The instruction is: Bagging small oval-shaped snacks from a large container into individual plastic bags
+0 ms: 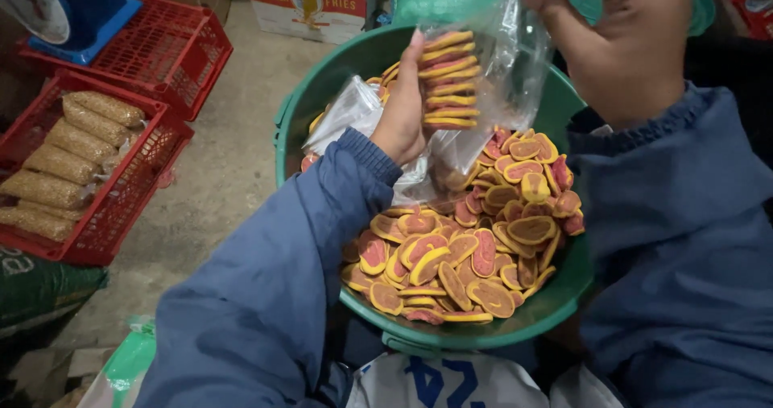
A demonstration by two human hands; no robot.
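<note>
Far left, floor: two red crates. The near crate [121,207] holds long clear packs [60,166] of small tan pieces, about six visible, laid side by side. The far crate [173,50] carries a blue scale [76,6] with a white dial at the top left corner of the view. A dark green sack [40,291] lies at the near left edge, beside the near crate.

Floor [233,158]: bare grey concrete, dusty, running between the crates and the tub.

Top centre: a carton [310,4], white and yellow with a red band, stands on the floor behind the tub.

Centre: a round green tub [322,82], about half filled with flat oval snacks [459,255], orange rims with pink or brown centres; too many to count. They are heaped toward the near and right walls.

Left hand [400,110], blue sleeve, is over the far part of the tub. Its fingers are flat against a stack [448,82] of about ten snacks standing on edge inside a clear bag [491,94], pressing the stack from the left. A second crumpled clear bag [346,110] lies under the wrist on the far left wall.

Right hand [624,34], blue sleeve, is raised above the tub's right rim. Its fingers are curled shut, pinching the bag's upper edge and holding it up.

Near edge: white cloth [451,380] with blue marks, below the tub.
</note>
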